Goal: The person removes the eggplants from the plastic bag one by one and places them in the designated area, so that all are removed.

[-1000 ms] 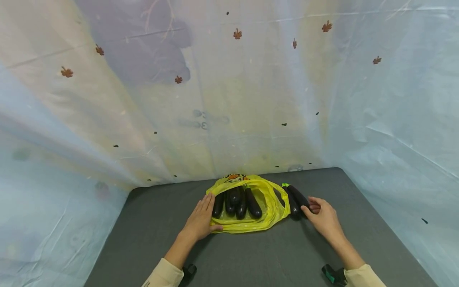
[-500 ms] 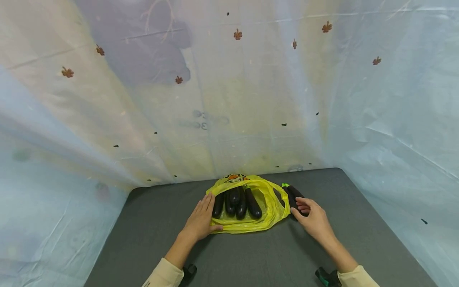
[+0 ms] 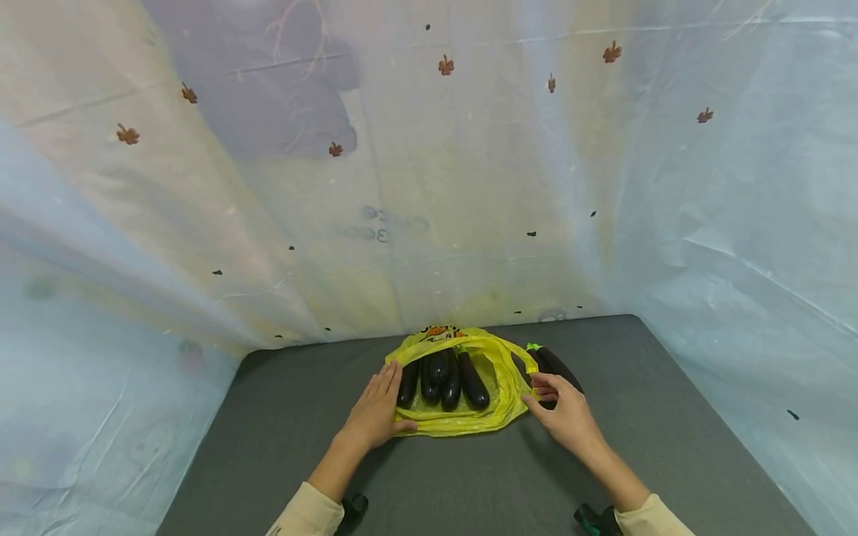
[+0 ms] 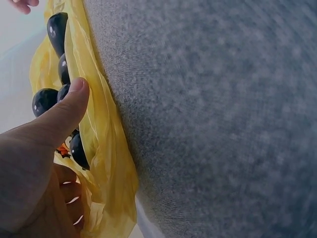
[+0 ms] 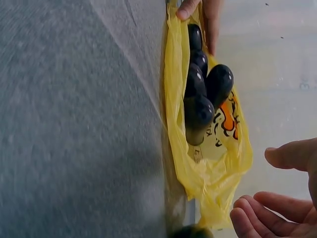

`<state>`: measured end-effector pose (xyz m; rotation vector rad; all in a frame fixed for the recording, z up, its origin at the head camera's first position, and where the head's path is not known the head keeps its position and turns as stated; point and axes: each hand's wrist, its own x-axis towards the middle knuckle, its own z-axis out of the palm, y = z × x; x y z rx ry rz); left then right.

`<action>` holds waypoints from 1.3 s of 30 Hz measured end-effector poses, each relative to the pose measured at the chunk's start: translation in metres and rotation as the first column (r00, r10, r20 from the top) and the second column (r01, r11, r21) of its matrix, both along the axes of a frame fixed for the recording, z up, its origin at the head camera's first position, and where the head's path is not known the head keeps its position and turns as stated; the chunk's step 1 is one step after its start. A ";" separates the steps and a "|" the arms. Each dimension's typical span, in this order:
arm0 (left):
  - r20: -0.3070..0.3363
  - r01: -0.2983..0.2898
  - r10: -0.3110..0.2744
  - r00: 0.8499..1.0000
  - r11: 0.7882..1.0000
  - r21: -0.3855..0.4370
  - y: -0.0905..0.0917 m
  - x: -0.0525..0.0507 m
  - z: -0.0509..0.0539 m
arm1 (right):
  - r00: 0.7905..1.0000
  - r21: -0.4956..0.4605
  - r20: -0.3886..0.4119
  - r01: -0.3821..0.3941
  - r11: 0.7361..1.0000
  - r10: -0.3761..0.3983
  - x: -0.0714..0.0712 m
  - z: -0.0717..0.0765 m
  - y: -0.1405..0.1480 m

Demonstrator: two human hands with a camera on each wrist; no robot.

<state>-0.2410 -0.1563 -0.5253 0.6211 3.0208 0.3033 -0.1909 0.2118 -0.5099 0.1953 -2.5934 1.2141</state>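
Note:
A yellow plastic bag (image 3: 456, 426) lies on its side with its mouth toward me, and several eggplants (image 3: 474, 381) rest inside. My left hand (image 3: 375, 409) presses along the bag's left edge, fingers straight and thumb (image 4: 74, 101) over the rim in the left wrist view. At the bag's right edge is my right hand (image 3: 566, 415); thumb and fingers stand apart with nothing between them in the right wrist view. Just beyond that hand, outside the bag, dark eggplants (image 3: 563, 366) with green stem ends lie partly hidden behind it.
The grey table (image 3: 456, 484) has its back edge just behind the bag. A pale plastic sheet (image 3: 429, 186) with leaf prints hangs behind and at both sides. Dark straps (image 3: 596, 519) sit at the wrists.
My right hand has moved left, from the eggplants outside the bag to the bag's right edge. My left hand and the bag stay where they were.

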 end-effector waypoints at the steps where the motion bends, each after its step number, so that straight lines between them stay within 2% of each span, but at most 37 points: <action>1: -0.001 0.001 -0.001 1.000 1.000 0.002 0.000 0.000 0.000 | 1.000 -0.003 0.001 -0.008 1.000 0.008 0.000 0.000 -0.002; 15: 0.004 0.002 -0.002 1.000 1.000 -0.003 0.002 0.000 0.000 | 0.996 -0.044 0.051 -0.070 0.997 0.072 -0.006 -0.005 -0.022; 26: -0.003 0.003 -0.003 1.000 1.000 -0.012 0.002 -0.002 -0.002 | 0.993 -0.048 0.086 -0.072 0.996 0.076 -0.014 -0.008 -0.038; 39: 0.002 0.000 0.000 1.000 1.000 -0.002 0.002 -0.002 -0.001 | 0.984 -0.073 0.128 -0.114 0.991 0.122 -0.022 -0.012 -0.051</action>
